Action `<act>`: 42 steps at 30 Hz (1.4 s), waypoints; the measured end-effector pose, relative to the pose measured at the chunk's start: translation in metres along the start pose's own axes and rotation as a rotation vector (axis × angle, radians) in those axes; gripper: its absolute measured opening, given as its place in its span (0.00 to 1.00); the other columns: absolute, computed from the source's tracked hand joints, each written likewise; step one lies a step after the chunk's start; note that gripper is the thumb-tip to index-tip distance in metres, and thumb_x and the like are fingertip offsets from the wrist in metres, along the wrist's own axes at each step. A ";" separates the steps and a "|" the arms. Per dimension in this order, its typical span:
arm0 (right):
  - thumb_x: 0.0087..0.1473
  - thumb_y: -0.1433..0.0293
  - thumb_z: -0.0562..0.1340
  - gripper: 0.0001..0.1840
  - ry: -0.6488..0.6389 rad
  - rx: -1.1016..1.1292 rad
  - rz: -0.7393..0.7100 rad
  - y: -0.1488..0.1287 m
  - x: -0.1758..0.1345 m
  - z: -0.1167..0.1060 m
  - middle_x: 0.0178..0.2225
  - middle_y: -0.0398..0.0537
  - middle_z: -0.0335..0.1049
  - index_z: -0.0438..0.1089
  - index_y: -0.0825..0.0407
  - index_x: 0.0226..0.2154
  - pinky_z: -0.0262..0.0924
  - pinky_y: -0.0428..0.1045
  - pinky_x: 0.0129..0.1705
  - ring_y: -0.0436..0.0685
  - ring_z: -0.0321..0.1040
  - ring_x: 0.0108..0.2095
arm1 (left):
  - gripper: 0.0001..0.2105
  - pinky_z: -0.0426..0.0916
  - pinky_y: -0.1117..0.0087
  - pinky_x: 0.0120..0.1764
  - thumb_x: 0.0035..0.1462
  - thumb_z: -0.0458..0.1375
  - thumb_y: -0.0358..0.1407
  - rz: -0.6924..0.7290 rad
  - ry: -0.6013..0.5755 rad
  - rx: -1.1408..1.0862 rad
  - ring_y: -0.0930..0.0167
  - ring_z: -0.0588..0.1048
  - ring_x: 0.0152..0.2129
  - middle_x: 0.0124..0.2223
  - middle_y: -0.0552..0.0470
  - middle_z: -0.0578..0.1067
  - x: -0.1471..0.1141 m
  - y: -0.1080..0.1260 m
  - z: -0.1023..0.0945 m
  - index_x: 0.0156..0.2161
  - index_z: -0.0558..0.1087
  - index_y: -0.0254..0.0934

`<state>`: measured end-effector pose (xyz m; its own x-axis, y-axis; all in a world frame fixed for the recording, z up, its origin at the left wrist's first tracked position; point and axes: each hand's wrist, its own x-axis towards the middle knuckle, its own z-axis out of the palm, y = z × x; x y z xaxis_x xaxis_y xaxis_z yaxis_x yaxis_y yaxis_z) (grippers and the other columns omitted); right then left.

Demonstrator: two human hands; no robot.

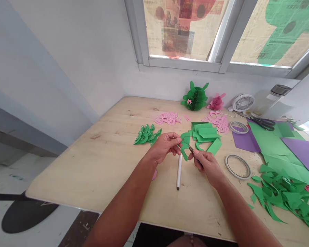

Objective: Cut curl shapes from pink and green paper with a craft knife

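Observation:
Between my hands is a piece of green paper (184,140), partly cut along a curved line. My left hand (167,145) pinches its left edge. In my right hand (205,162) is a pair of scissors (191,149), whose blades meet the paper's lower right side; the handles are mostly hidden by my fingers. A white marker (179,173) lies on the table just below the paper. Behind my right hand sits a stack of folded green paper strips (205,132). Cut green shapes (146,134) are heaped beyond my left hand.
Green scraps (285,193) pile up at the right, near two tape rolls (238,167), green and purple sheets (265,139) and black scissors (262,122). Pink cutouts (167,118), a green honeycomb paper figure (195,97), a smaller pink one (216,102) and a white fan (242,103) stand toward the wall.

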<state>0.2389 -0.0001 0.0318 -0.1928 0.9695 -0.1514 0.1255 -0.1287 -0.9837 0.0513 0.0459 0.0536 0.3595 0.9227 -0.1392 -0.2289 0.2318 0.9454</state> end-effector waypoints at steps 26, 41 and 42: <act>0.50 0.44 0.59 0.28 -0.012 0.055 0.048 -0.004 -0.001 0.002 0.12 0.35 0.48 0.72 0.53 0.25 0.35 0.46 0.18 0.46 0.39 0.16 | 0.19 0.59 0.78 0.17 0.41 0.69 0.45 -0.049 -0.071 0.023 0.76 0.72 0.14 0.23 0.55 0.74 -0.002 -0.001 0.003 0.29 0.68 0.34; 0.49 0.43 0.60 0.29 0.100 0.027 0.015 0.003 0.002 0.005 0.12 0.37 0.48 0.67 0.51 0.17 0.34 0.46 0.18 0.47 0.42 0.16 | 0.18 0.60 0.78 0.18 0.42 0.68 0.44 -0.009 0.011 -0.029 0.76 0.72 0.15 0.24 0.56 0.73 0.000 -0.010 0.014 0.29 0.67 0.35; 0.49 0.43 0.60 0.29 0.109 0.021 0.013 0.003 0.002 0.005 0.11 0.37 0.47 0.68 0.51 0.18 0.35 0.46 0.18 0.47 0.43 0.16 | 0.18 0.60 0.78 0.18 0.42 0.68 0.44 -0.005 0.017 -0.033 0.76 0.72 0.15 0.24 0.56 0.73 0.000 -0.010 0.014 0.29 0.67 0.35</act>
<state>0.2335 0.0005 0.0282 -0.0846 0.9844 -0.1544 0.1068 -0.1451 -0.9836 0.0667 0.0393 0.0481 0.3458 0.9263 -0.1495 -0.2564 0.2466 0.9346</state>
